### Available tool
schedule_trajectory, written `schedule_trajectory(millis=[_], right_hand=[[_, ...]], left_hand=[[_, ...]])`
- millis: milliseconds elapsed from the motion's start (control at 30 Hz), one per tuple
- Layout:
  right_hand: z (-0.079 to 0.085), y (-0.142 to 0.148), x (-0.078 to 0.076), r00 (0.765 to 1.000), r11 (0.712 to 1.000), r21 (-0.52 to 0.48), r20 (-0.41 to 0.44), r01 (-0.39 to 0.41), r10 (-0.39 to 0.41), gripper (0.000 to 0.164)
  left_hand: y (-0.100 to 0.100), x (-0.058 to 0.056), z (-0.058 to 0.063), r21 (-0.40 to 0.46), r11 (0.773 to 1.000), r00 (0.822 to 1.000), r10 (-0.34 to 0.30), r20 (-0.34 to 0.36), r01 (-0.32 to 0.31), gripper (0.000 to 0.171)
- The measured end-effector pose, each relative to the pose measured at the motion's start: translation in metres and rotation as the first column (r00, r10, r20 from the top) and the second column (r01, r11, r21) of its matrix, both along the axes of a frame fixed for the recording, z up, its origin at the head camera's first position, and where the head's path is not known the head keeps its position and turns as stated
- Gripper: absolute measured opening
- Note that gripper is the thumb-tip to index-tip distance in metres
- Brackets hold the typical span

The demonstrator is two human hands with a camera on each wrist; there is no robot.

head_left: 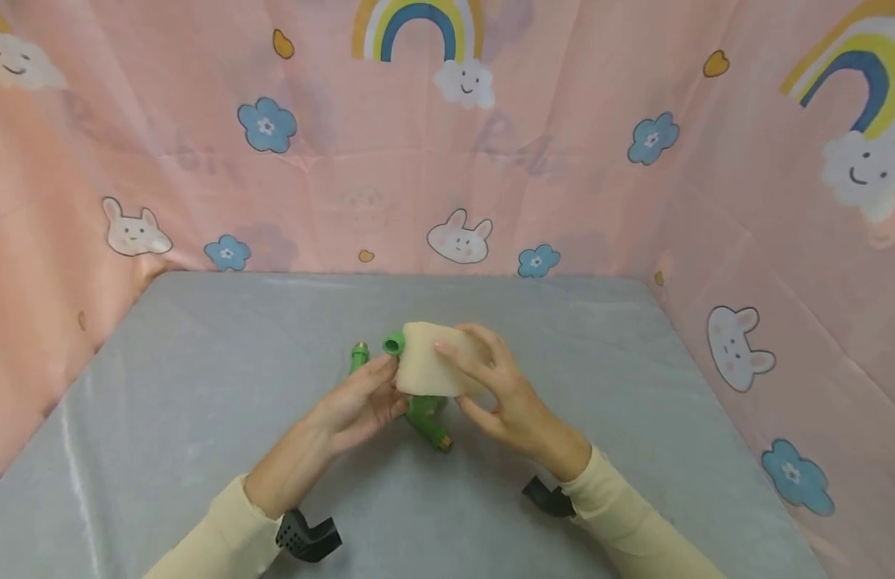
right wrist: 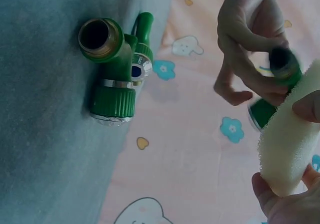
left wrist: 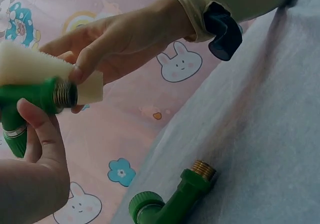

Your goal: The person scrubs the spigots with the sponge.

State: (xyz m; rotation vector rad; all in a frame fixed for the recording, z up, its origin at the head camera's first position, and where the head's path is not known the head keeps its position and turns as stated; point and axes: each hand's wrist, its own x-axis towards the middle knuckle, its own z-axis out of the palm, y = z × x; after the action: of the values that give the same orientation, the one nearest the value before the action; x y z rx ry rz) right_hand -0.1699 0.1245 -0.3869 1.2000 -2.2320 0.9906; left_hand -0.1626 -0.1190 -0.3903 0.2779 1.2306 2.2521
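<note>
Slightly above the table, my left hand (head_left: 356, 408) holds a green valve (left wrist: 30, 97) with a threaded end, its thumb and fingers round the body. My right hand (head_left: 515, 400) grips a cream sponge (head_left: 436, 360), thumb on one side and fingers on the other. The sponge lies against the held valve and hides part of it in the head view. Below the hands, another green valve (right wrist: 114, 96) with a brass thread and ribbed knob rests on the table. Beyond it is a further green valve (right wrist: 144, 31), partly covered in the head view by my left hand.
The table (head_left: 599, 346) has a grey cloth cover. Pink patterned curtains (head_left: 563, 161) stand along its back and sides. Each wrist carries a black mount (head_left: 309, 537) that juts inward over the table.
</note>
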Motion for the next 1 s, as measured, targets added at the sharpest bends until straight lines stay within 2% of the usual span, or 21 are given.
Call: schedule_trajectory(millis=[100, 167, 267, 333, 433, 567, 667, 733, 800, 833, 900, 1000], right_hand=[[0.000, 0.000, 0.001, 1.000, 1.000, 0.007, -0.010, 0.002, -0.002, 0.074], [0.001, 0.000, 0.003, 1.000, 1.000, 0.014, -0.015, 0.006, -0.006, 0.075], [0.002, -0.001, 0.004, 0.999, 0.999, 0.036, -0.017, 0.035, -0.034, 0.075], [0.001, -0.001, 0.005, 0.998, 0.995, 0.073, -0.008, 0.066, -0.066, 0.073], [0.001, -0.001, 0.006, 0.991, 0.979, 0.169, 0.048, 0.117, -0.127, 0.068], [0.002, 0.003, 0.005, 0.965, 0.940, 0.294, 0.141, 0.174, -0.223, 0.066], [0.004, 0.006, 0.004, 0.950, 0.937, 0.280, 0.169, 0.209, -0.262, 0.067], [0.005, 0.006, 0.004, 0.956, 0.953, 0.217, 0.155, 0.211, -0.247, 0.068], [0.005, 0.003, 0.005, 0.970, 0.971, 0.147, 0.127, 0.188, -0.207, 0.069], [0.004, 0.001, 0.006, 0.976, 0.977, 0.127, 0.107, 0.173, -0.187, 0.070], [0.002, -0.004, 0.008, 0.984, 0.982, 0.108, 0.075, 0.153, -0.161, 0.072], [-0.002, -0.010, 0.010, 0.981, 0.981, 0.107, 0.087, 0.164, -0.173, 0.071]], left_hand=[[0.000, 0.001, -0.002, 0.016, 1.000, 1.000, -0.020, -0.019, 0.021, 0.041], [-0.001, 0.001, -0.003, 0.039, 0.999, 0.999, -0.010, -0.039, 0.011, 0.043], [-0.001, 0.000, -0.002, 0.088, 0.994, 0.997, 0.065, -0.040, -0.062, 0.033], [-0.002, 0.000, 0.000, 0.106, 0.983, 0.988, 0.151, -0.009, -0.149, 0.019], [-0.003, -0.002, 0.003, 0.103, 0.945, 0.951, 0.308, 0.038, -0.310, 0.006], [-0.007, -0.006, 0.008, 0.055, 0.873, 0.874, 0.482, 0.063, -0.485, 0.007], [-0.008, -0.008, 0.011, -0.017, 0.828, 0.826, 0.559, 0.068, -0.560, 0.012], [-0.006, -0.008, 0.011, -0.080, 0.815, 0.815, 0.578, 0.046, -0.573, 0.012], [-0.003, -0.008, 0.009, -0.136, 0.818, 0.823, 0.568, 0.028, -0.559, 0.011], [0.000, -0.007, 0.008, -0.156, 0.826, 0.835, 0.550, 0.019, -0.541, 0.010], [0.005, -0.004, 0.006, -0.168, 0.853, 0.865, 0.501, 0.002, -0.494, 0.010], [0.010, 0.000, 0.004, -0.174, 0.909, 0.925, 0.378, -0.042, -0.380, 0.019]])
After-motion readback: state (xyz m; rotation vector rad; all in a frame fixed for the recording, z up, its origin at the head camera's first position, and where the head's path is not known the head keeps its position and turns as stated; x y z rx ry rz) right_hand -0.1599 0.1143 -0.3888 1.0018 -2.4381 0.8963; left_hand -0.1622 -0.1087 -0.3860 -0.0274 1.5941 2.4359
